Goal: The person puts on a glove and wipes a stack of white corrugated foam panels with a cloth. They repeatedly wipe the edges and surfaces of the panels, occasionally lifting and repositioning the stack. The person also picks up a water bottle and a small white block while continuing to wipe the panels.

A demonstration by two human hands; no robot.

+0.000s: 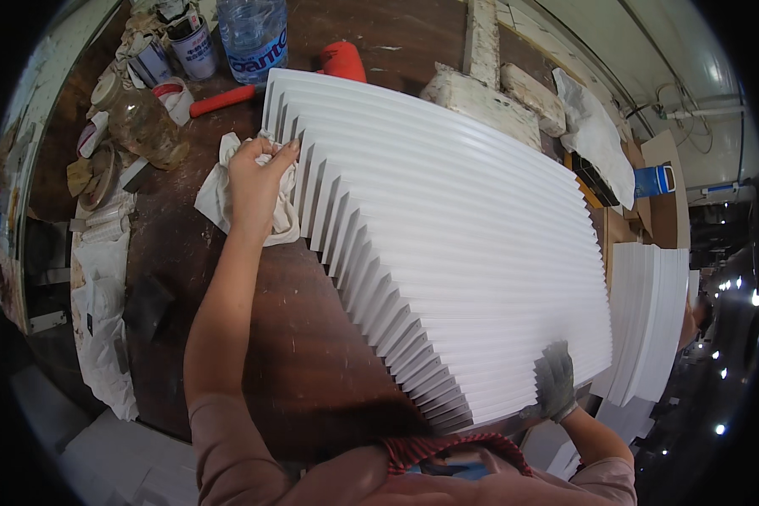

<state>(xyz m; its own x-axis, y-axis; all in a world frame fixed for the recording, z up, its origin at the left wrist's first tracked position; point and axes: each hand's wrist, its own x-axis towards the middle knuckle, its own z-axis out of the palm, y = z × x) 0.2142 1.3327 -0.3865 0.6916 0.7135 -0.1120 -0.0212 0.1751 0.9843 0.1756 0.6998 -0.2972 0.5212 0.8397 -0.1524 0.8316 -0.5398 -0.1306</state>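
Observation:
A wide row of white strips (464, 236) stands on edge on a dark wooden table (253, 312), stepped along its left ends. My left hand (257, 181) is bare and grips a white cloth (219, 190), pressing it against the strip ends near the far left corner. My right hand (555, 384) wears a grey glove and rests flat on the near right corner of the strips.
Tins (196, 46), a glass jar (148, 126), a clear plastic bottle (253, 34) and an orange-handled tool (341, 61) crowd the table's far left. A second stack of white strips (649, 320) stands to the right. White bags (101, 320) hang at the left edge.

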